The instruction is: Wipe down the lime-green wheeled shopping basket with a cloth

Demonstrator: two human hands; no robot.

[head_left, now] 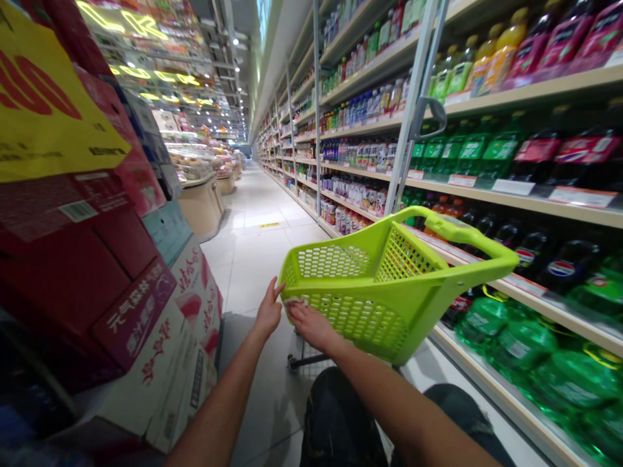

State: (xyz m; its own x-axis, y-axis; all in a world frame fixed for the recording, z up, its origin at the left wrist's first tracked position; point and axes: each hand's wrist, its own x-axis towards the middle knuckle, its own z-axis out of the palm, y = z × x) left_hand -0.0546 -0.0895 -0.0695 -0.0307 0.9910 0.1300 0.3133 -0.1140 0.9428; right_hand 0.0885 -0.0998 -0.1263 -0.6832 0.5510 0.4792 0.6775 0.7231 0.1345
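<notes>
A lime-green plastic shopping basket cart (389, 305) stands tilted in a supermarket aisle, its handle (467, 237) pointing to the right. My left hand (269, 311) touches the basket's near left corner with fingers stretched out. My right hand (311, 324) lies flat against the basket's near wall, pressing a small white cloth-like thing (293, 303) that is mostly hidden under the fingers. My knees in dark trousers (341, 415) show below the basket.
Shelves of bottled drinks (511, 155) run along the right, green bottles (530, 357) at floor level. A metal ladder frame (413, 104) leans on the shelves. Stacked red and white cartons (121, 292) with a yellow sign (43, 110) crowd the left. Tiled floor (253, 240) stretches ahead.
</notes>
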